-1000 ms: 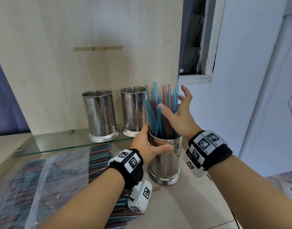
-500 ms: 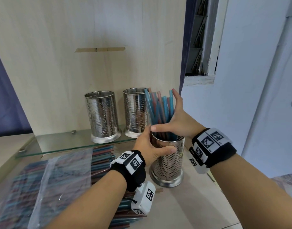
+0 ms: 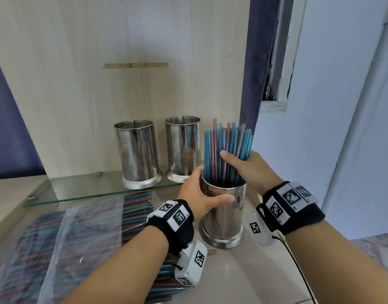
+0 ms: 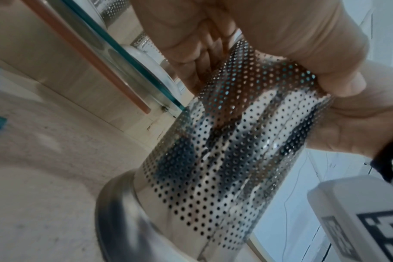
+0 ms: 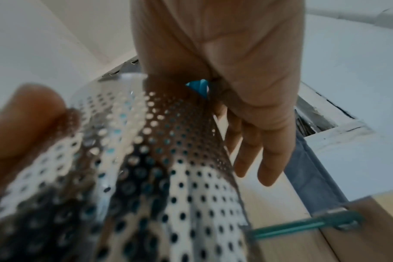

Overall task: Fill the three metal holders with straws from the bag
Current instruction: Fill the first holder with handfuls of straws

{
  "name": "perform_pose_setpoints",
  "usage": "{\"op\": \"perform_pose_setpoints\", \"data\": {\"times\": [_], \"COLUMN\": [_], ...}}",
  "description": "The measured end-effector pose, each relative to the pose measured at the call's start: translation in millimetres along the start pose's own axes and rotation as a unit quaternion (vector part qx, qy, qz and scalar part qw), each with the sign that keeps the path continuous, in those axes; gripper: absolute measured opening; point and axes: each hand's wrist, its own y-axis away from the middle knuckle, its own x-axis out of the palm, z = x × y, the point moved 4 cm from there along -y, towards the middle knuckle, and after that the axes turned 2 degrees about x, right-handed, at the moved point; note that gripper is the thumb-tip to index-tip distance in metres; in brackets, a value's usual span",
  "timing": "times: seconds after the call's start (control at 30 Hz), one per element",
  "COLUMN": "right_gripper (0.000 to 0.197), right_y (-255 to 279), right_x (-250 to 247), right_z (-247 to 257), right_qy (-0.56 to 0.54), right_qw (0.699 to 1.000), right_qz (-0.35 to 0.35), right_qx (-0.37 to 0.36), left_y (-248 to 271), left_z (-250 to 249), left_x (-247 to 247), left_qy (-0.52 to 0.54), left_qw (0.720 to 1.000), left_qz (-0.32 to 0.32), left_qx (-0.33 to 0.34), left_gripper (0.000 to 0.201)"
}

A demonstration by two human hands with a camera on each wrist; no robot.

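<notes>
A perforated metal holder (image 3: pixel 223 218) stands on the counter, and my left hand (image 3: pixel 199 194) grips it near the rim, thumb across the front. A bunch of blue and pink straws (image 3: pixel 228 141) stands upright in it. My right hand (image 3: pixel 250 170) holds the bunch just above the rim, thumb in front and fingers behind. Two more holders, one (image 3: pixel 137 154) left of the other (image 3: pixel 183 148), stand on the glass shelf with no straws showing above their rims. The left wrist view shows my left hand (image 4: pixel 258 44) wrapped round the holder (image 4: pixel 224 159). In the right wrist view a blue straw (image 5: pixel 199 87) peeks from under my right hand (image 5: pixel 236 70) beside the holder (image 5: pixel 157 168).
A clear plastic bag (image 3: pixel 63 242) of straws lies on the counter at lower left, with loose straws (image 3: pixel 136 207) spilling toward the glass shelf (image 3: pixel 83 189). A wooden panel (image 3: pixel 123 84) rises behind the shelf. The counter's right edge (image 3: pixel 274 270) runs close to the held holder.
A second ago my right hand was spread open against fanned straws. It has since closed on them, and they stand gathered in an upright bunch. My left hand keeps its grip on the holder.
</notes>
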Motion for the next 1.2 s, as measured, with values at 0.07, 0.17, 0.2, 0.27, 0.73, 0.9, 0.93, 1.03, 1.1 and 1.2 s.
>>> {"op": "perform_pose_setpoints", "data": {"times": [0.07,0.17,0.2,0.27,0.73,0.9,0.93,1.03,1.1,1.2], "right_gripper": [0.025,0.016,0.022,0.050,0.093,0.121,0.119,0.111,0.109,0.111], "right_y": [8.4,24.4,29.5,38.9,54.6,49.2,48.7,47.4,46.8,48.4], "right_x": [-4.9,-7.7,-7.8,-9.0,-3.8,4.3,5.4,6.3,5.1,8.6], "right_z": [-0.6,2.9,2.5,-4.8,-42.3,-44.6,-45.5,-45.1,-44.4,-44.2], "right_qy": [-0.017,-0.024,-0.005,0.037,0.052,0.109,0.118,0.138,0.138,0.130], "right_qw": [1.000,0.998,0.997,0.994,0.996,0.992,0.991,0.989,0.989,0.990], "right_qz": [0.007,0.053,0.071,0.098,0.071,0.056,0.051,0.038,0.032,0.025], "right_qx": [0.010,0.001,-0.013,-0.036,-0.031,-0.029,-0.033,-0.043,-0.048,-0.056], "left_y": [0.0,2.4,3.6,6.6,80.0,110.1,113.7,123.2,125.1,125.0], "left_z": [-1.0,-3.7,-5.5,-15.1,-69.8,-45.9,-41.2,-30.3,-28.0,-29.4], "left_x": [-0.2,-0.3,-0.5,-1.9,-114.8,-137.2,-137.1,-129.1,-118.5,-107.0], "left_qy": [-0.002,-0.014,-0.020,-0.051,-0.506,-0.591,-0.600,-0.631,-0.646,-0.644], "left_qw": [1.000,1.000,1.000,0.998,0.843,0.770,0.762,0.737,0.728,0.736], "left_qz": [0.002,0.005,0.007,0.024,0.150,0.180,0.179,0.178,0.174,0.168], "left_qx": [-0.004,-0.010,-0.013,-0.020,-0.099,-0.159,-0.164,-0.165,-0.151,-0.121], "left_gripper": [0.108,0.108,0.108,0.107,0.103,0.098,0.094,0.107,0.116,0.119]}}
